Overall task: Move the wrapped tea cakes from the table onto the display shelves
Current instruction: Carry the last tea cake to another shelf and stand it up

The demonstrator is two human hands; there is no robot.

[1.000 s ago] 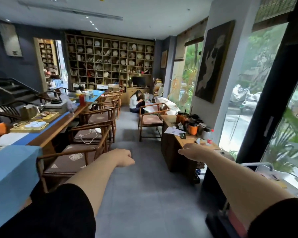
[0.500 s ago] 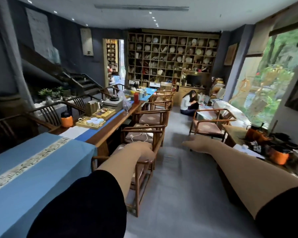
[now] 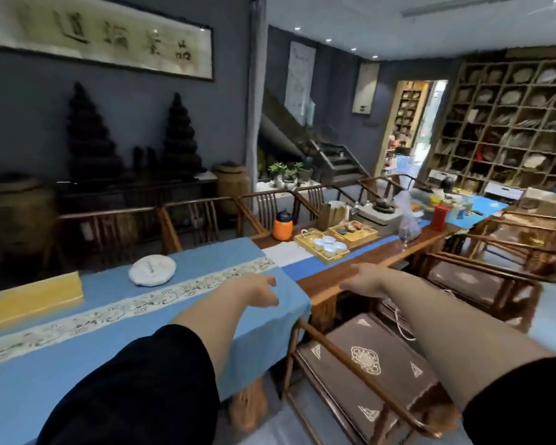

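A round tea cake in white paper lies on the blue cloth of the long table, left of centre. My left hand hovers over the cloth to the right of the cake, fingers loosely curled, holding nothing. My right hand reaches out over the table's wooden edge, fingers relaxed and empty. The display shelves fill the far right wall, many cells holding wrapped cakes.
A yellow box lies at the table's left end. Trays with teacups, an orange flask and a red tin stand farther along. Wooden armchairs line the near side; stairs rise behind.
My view has swung left from the aisle onto the table, bringing the tea cake and yellow box into sight. Both arms stay stretched forward, hands empty.
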